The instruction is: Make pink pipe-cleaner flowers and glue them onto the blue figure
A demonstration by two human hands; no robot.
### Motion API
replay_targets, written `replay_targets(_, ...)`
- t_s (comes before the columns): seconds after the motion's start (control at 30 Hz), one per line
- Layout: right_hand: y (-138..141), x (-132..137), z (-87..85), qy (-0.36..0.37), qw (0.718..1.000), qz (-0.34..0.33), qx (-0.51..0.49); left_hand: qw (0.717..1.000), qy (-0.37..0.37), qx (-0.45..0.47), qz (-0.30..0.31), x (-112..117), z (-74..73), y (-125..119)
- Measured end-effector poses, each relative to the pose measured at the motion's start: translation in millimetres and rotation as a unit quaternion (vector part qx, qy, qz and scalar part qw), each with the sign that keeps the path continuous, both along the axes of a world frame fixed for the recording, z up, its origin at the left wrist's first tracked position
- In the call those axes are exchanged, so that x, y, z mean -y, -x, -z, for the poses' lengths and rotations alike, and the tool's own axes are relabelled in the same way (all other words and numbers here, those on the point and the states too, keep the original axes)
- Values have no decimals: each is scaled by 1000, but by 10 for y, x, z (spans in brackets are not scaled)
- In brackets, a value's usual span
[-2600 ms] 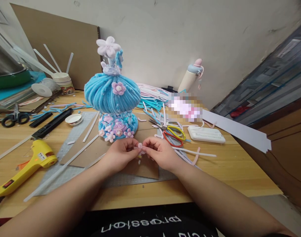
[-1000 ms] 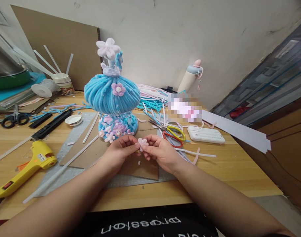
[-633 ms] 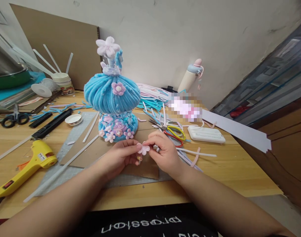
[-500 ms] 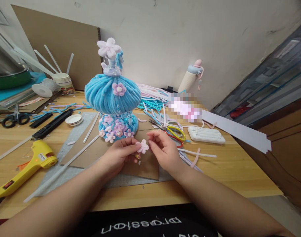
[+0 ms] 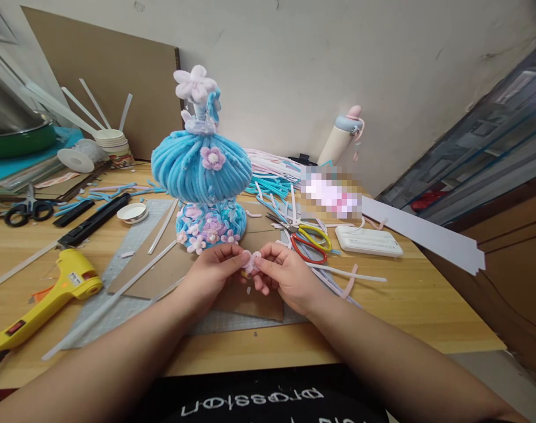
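Note:
A small pale pink fuzzy flower is pinched between my two hands above a piece of brown cardboard. My left hand grips it from the left between thumb and forefinger. From the right, the thumb and fingers of my right hand close on its other side, and together they cover much of the petals. Just behind stands a blue pipe-cleaner craft, with a pleated blue top, a large pale flower on its tip and several small pink flowers round its base.
On the left lie a yellow hot glue gun, black scissors and a black cutter. To the right are scissors with red and yellow handles, a white power strip, loose pipe cleaners and a bottle.
My right hand has moved left and taken hold of the pink flower, which only my left hand held before. The blue craft stands where it was.

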State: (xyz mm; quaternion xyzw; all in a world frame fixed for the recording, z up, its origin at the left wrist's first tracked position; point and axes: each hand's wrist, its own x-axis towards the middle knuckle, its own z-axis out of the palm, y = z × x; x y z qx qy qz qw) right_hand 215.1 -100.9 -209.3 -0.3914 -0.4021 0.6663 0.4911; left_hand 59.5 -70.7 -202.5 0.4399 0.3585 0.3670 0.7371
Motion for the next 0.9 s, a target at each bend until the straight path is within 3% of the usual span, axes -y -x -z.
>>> replay_targets(0.2, 18, 6, 15, -33, 999, -6, 15, 993, 85, 67, 41, -23, 2, 13)
replay_targets(0.37, 3, -5, 7, -23, 999, 5, 29, 998, -25, 9, 58, -2, -15, -15)
replay_targets(0.53, -58, -23, -7, -45, 989, -24, 141, 986, -122, -112, 29, 10, -43, -22)
replay_targets(0.67, -66, -24, 6, -75, 984, -16, 162, 988, -114, -102, 22, 17, -60, -29)
replay_targets(0.9, -90, -48, -42, -45, 979, -75, 182, 991, -86, -97, 45, 1, -58, -20)
